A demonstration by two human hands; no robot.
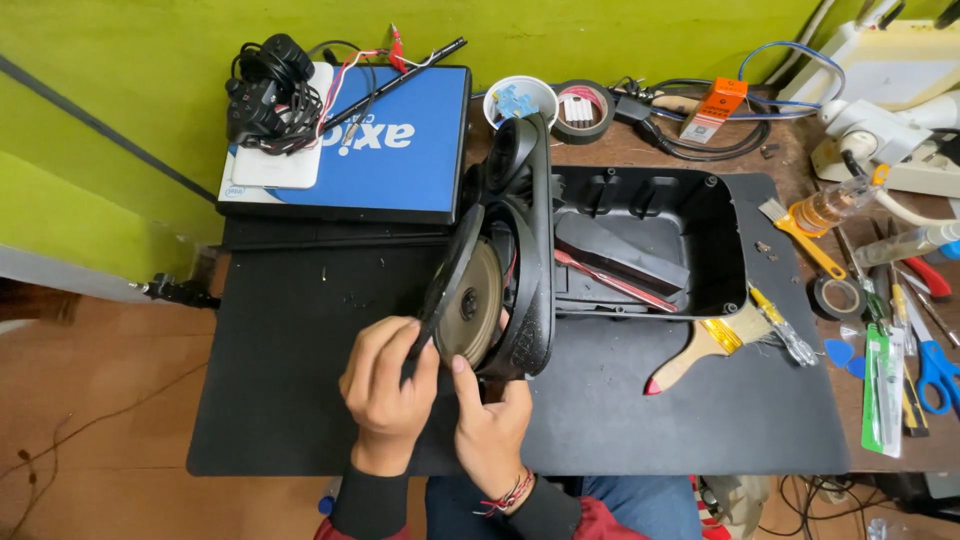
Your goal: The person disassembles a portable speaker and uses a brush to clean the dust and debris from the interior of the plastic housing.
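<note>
A black speaker panel (520,250), stood on edge on the mat (290,380) just left of the open black case (690,225), is being held. Its one tan cone (470,315) is being shown. A thin black ring (445,285) is being gripped by the left hand (385,385); the panel's lower edge is being grasped by the right hand (490,425). Two tape rolls are being counted beyond the case.

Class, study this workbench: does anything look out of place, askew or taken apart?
Yes. The speaker front panel stands on edge, off its open black housing. The left hand and right hand hold a loose round grille tilted away from the speaker cone.
</note>
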